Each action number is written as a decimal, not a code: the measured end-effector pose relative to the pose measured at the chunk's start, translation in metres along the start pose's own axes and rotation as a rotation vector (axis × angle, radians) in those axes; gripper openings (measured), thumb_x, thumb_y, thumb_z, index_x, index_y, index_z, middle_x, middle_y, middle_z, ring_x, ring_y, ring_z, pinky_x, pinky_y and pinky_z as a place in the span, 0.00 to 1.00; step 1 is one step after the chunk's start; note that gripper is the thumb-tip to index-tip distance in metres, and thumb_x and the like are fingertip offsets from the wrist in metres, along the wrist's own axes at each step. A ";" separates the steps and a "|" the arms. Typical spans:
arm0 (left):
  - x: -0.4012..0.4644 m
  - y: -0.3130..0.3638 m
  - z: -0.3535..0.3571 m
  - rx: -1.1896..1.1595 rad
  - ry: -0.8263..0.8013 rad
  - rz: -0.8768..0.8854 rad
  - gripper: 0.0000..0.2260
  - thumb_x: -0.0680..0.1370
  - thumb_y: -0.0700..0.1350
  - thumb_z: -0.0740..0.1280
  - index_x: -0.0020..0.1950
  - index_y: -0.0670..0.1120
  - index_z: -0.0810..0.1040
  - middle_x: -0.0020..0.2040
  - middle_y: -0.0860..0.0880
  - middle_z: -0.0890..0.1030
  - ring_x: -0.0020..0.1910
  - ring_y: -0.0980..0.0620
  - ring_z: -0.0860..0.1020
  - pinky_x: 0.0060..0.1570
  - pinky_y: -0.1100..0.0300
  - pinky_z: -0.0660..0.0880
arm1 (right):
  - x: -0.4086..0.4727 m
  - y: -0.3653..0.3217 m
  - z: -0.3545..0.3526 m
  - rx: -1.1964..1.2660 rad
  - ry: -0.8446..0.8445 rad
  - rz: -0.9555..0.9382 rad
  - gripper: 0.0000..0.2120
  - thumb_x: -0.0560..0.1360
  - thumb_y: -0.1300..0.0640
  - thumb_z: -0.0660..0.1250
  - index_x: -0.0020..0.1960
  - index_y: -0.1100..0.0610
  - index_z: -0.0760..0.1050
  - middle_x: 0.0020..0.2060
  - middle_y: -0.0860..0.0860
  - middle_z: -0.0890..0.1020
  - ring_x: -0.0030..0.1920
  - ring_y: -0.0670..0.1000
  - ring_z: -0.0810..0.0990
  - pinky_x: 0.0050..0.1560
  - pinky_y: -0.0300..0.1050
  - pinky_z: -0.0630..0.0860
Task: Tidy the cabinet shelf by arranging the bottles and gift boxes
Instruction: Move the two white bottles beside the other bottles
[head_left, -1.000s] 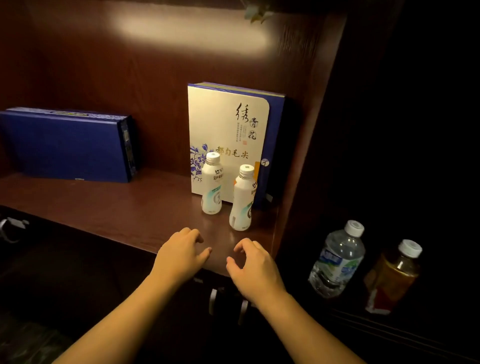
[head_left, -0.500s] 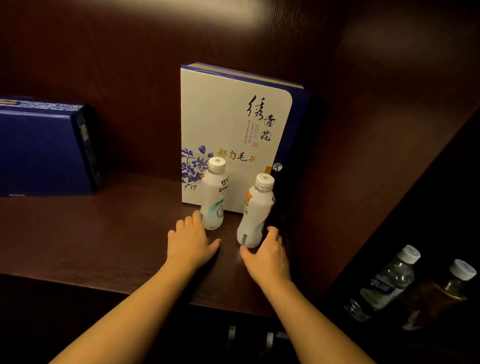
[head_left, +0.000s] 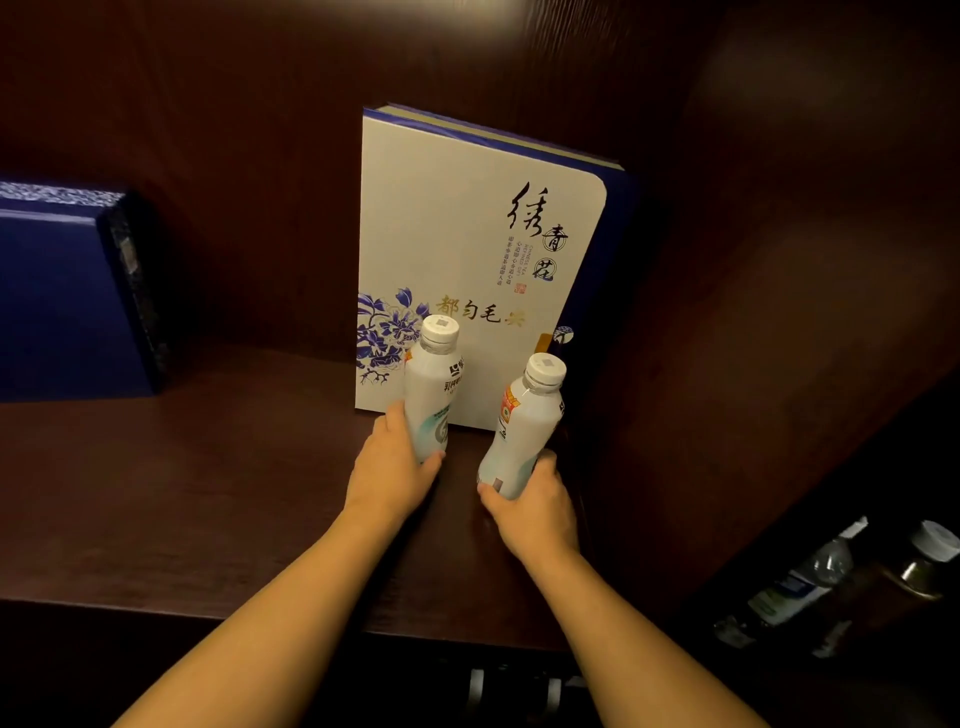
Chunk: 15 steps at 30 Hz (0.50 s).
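Each hand has a grip on a white bottle at the shelf's right end: the left hand holds the left bottle, the right hand the tilted right bottle. Both stand before the upright white gift box; a blue box sits far left.

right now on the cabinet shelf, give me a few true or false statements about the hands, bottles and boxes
1. Each hand grips a white bottle: left hand on the left bottle, right hand on the right bottle. True.
2. The right bottle is uncapped. False: a white cap is on.
3. The white gift box stands upright behind the bottles. True.
4. The blue gift box sits right of the white one. False: it is at the left.
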<state>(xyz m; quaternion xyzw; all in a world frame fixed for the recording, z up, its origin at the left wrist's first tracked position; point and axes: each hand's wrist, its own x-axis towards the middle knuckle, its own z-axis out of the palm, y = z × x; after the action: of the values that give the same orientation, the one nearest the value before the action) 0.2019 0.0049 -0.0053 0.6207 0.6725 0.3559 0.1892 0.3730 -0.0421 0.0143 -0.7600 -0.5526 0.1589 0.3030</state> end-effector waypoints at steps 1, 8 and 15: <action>0.000 -0.001 -0.001 -0.005 -0.001 -0.002 0.31 0.71 0.53 0.76 0.68 0.48 0.64 0.62 0.44 0.73 0.57 0.42 0.77 0.52 0.46 0.76 | -0.002 0.001 -0.001 0.002 0.000 0.001 0.32 0.67 0.43 0.74 0.63 0.54 0.65 0.56 0.55 0.79 0.55 0.58 0.79 0.52 0.53 0.78; -0.028 -0.001 -0.009 0.004 -0.002 -0.034 0.30 0.70 0.56 0.76 0.65 0.48 0.67 0.58 0.47 0.72 0.53 0.44 0.77 0.48 0.52 0.75 | -0.029 0.012 -0.012 0.032 -0.030 -0.040 0.31 0.67 0.44 0.75 0.63 0.52 0.65 0.55 0.53 0.79 0.54 0.57 0.80 0.49 0.52 0.79; -0.090 0.008 -0.025 -0.008 0.001 -0.078 0.27 0.65 0.61 0.75 0.57 0.53 0.69 0.51 0.51 0.73 0.48 0.47 0.78 0.47 0.50 0.77 | -0.067 0.035 -0.031 0.069 -0.081 -0.114 0.26 0.65 0.44 0.74 0.57 0.50 0.67 0.48 0.51 0.80 0.48 0.55 0.81 0.44 0.49 0.79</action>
<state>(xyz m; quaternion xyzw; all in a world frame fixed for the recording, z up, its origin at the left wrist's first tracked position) 0.2042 -0.0891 0.0008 0.5930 0.6949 0.3513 0.2051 0.3939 -0.1203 0.0097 -0.7093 -0.6009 0.1912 0.3150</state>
